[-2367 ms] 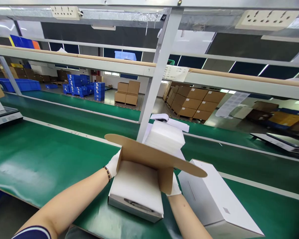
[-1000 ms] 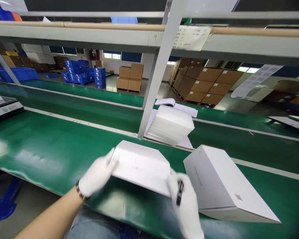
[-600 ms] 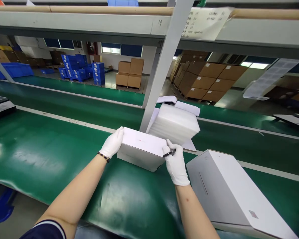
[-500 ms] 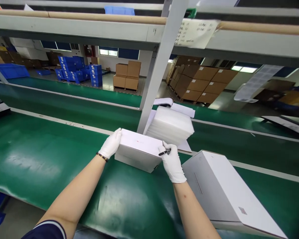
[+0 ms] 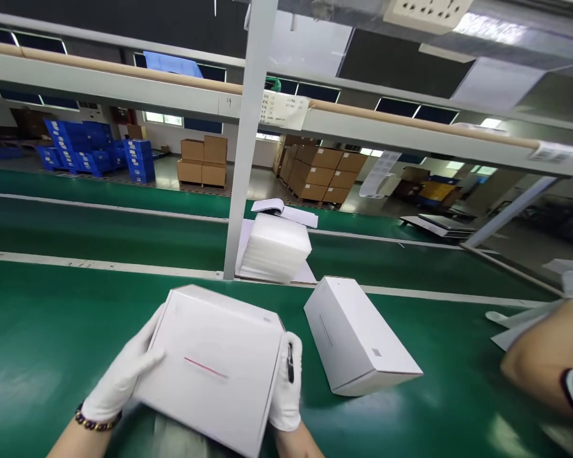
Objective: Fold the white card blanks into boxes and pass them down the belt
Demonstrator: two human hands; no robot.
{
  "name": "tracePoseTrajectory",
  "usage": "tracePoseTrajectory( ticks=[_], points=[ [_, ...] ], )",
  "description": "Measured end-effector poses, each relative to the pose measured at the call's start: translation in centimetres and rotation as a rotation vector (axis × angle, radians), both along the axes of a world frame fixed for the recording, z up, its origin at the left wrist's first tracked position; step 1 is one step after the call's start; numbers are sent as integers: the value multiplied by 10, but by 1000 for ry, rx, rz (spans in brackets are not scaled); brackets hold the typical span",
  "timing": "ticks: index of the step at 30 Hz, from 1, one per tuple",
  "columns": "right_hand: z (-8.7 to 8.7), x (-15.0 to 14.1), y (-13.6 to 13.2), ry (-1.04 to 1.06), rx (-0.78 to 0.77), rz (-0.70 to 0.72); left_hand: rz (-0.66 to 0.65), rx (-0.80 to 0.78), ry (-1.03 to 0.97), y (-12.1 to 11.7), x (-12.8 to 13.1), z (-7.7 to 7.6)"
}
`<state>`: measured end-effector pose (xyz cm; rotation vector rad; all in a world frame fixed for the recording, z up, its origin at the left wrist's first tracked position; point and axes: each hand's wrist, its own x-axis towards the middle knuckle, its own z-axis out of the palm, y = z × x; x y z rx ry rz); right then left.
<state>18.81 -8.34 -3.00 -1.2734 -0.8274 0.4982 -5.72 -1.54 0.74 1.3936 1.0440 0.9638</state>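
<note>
I hold a closed white box (image 5: 214, 366) with a thin red line on its lid, tilted up toward me above the near edge of the green belt (image 5: 52, 318). My left hand (image 5: 124, 375), in a white glove, grips its left side. My right hand (image 5: 286, 388), also gloved, grips the right side and has a black pen (image 5: 290, 362) tucked against the box. A second closed white box (image 5: 358, 334) lies on the belt just to the right.
A stack of white foam sheets (image 5: 274, 248) sits behind a grey upright post (image 5: 243, 146), with an open booklet (image 5: 284, 210) beyond it. Another person's arm (image 5: 539, 356) reaches in at the right edge. Cardboard cartons and blue crates stand in the background.
The box has come off the belt toward me and tilted up, so its lid faces the camera. My view has swung right, and another person's arm has come into sight.
</note>
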Motion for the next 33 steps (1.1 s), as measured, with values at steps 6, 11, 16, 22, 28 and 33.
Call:
tracePoseTrajectory(
  ticks=[6,11,16,22,28,33],
  points=[
    [-4,-19,-32,-118,213,414,-90,9,110,2,24,18],
    [-10,15,-49,-710,323,304,-136,-60,-85,-39,22,13],
    [-21,-6,-56,-1201,145,243,-36,-50,-100,-56,24,3],
    [-38,-53,-60,-1309,7,61,46,-26,-191,-57,32,-8],
    [-32,-44,-55,-1227,235,121,73,4,-218,-57,34,-11],
    [-25,-39,-55,-1178,355,123,56,30,-219,-56,33,-16]
  ],
)
